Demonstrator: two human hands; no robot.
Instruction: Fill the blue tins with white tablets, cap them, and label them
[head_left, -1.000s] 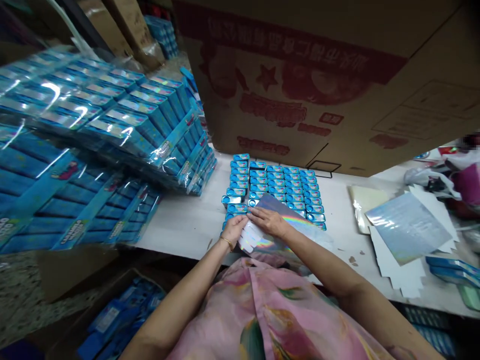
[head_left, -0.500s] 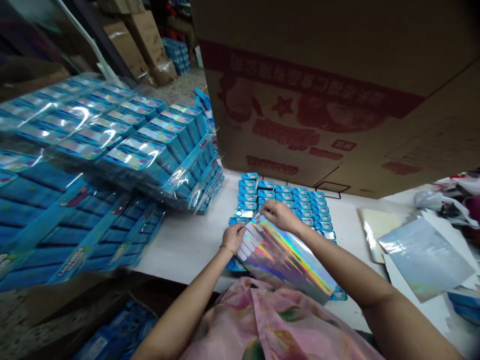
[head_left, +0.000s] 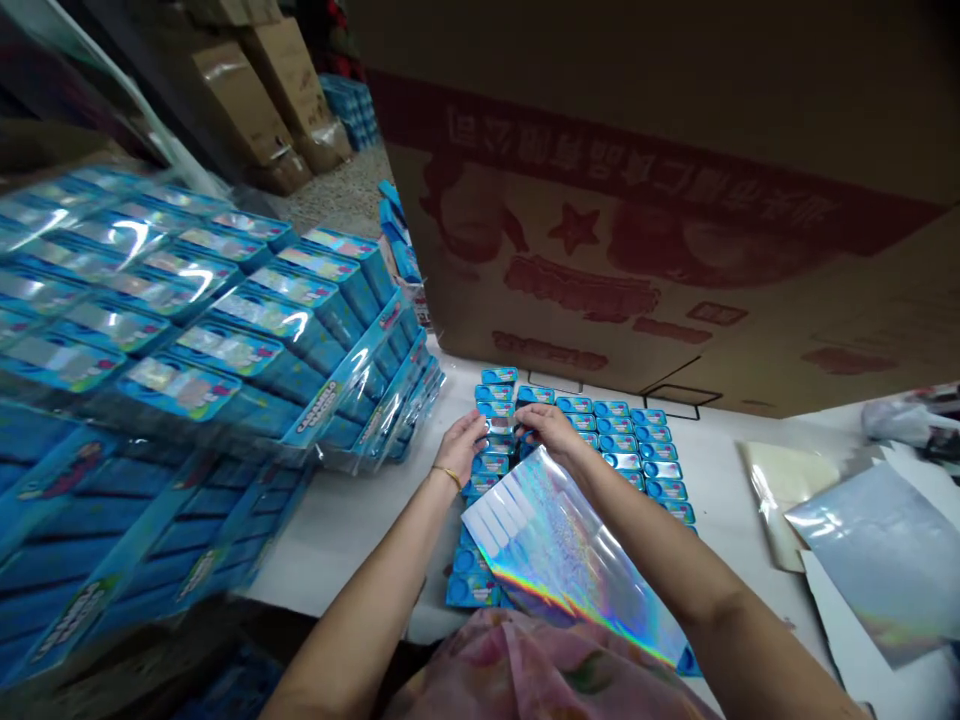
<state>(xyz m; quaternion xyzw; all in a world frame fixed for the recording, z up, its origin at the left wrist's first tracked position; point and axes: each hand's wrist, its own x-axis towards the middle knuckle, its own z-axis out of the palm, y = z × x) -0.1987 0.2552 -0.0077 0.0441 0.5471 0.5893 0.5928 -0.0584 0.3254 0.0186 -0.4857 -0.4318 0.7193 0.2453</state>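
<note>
Rows of small blue boxes [head_left: 615, 425] stand on the white table. A shiny silver sticker [head_left: 500, 426] lies across the top of one box in the left column. At its left end are the closed fingers of my left hand [head_left: 461, 450]. My right hand [head_left: 553, 432] pinches the other end, its fingertips partly hidden. Below the hands, a rainbow-sheened sticker sheet [head_left: 577, 550] rests at a slant over the nearer boxes, with pale strips at its upper left corner. Neither hand touches the sheet's strips.
Clear-wrapped packs of blue boxes [head_left: 225, 340] are piled high on the left. A large cardboard carton [head_left: 600, 230] rises behind the rows. On the right lie another shiny sheet [head_left: 877, 550] and a cream-coloured packet [head_left: 780, 490]. More cartons [head_left: 255, 95] stand on the floor behind.
Both hands have left the sticker sheet and moved up to a box in the left column. The sheet now lies on the boxes, and a silver sticker is between my hands.
</note>
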